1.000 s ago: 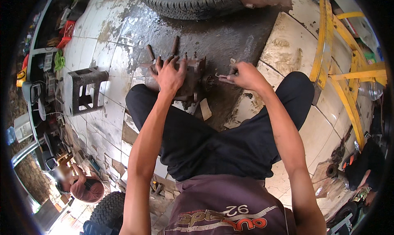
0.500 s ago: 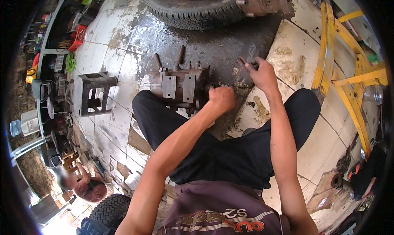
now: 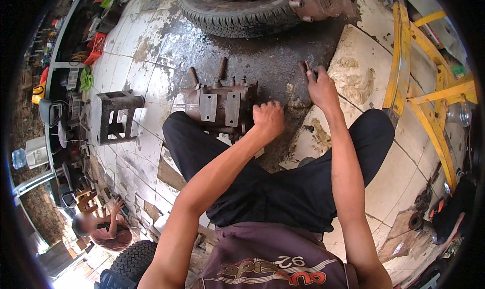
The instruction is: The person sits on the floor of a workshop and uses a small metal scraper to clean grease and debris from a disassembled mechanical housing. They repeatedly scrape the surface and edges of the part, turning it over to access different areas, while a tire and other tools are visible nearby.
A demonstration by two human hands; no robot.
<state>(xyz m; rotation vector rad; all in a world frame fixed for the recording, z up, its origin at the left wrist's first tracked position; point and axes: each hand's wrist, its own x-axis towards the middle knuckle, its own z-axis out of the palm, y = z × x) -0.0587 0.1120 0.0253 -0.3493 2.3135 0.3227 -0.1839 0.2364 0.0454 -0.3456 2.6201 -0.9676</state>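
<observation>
A rusty cast-metal gearbox lies on the floor between my knees, two plates on its facing side and two rods standing up from its top. My left hand is closed over its right end, its fingers curled round something I cannot make out. To the right and higher up, my right hand is closed on a small slim metal piece, held over the dark greasy patch of floor; its exact shape is too small to tell.
A tyre with a rusty housing lies ahead. Yellow metal stands are at right, a grey crate-like stool at left. Cluttered shelving lines the left. Another person sits lower left, near a knobbly tyre.
My left hand has left the gearbox's top for its right end and curled up. My right hand has moved upward and right, away from that end, with the slim piece.
</observation>
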